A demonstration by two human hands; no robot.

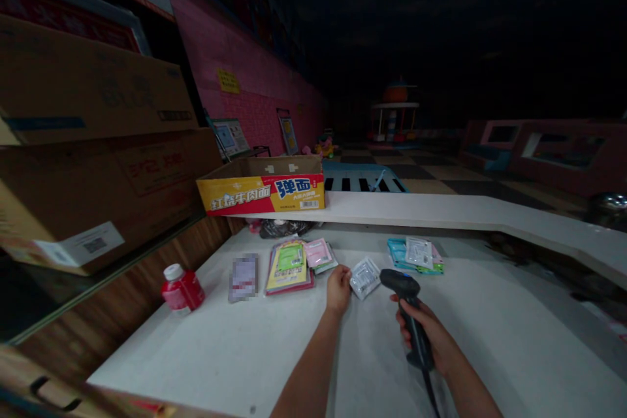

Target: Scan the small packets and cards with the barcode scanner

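Right now the person's left hand (338, 289) rests on the white counter (490, 326), its fingers together and pinching the near-left edge of a small silvery sachet (365, 277) that lies flat on the surface. Just to the right, the right hand (425, 333) has its fingers wrapped tight around the grip of a black handheld barcode scanner (409, 310), whose head tilts toward the sachet and sits close beside it without touching (its cable trails off toward the near edge).

Farther left on the counter lies a stack of colourful packets (290, 266), a pink packet (318, 253) beside them, and then a red bottle with a white cap (182, 289) lying on its side by the wooden wall. Beyond the scanner, far right of the sachet, sits a small pile of teal packets (415, 255). On the raised ledge behind stands an open yellow-and-red noodle carton (264, 186), and big brown cardboard boxes (93, 144) are stacked on the left.
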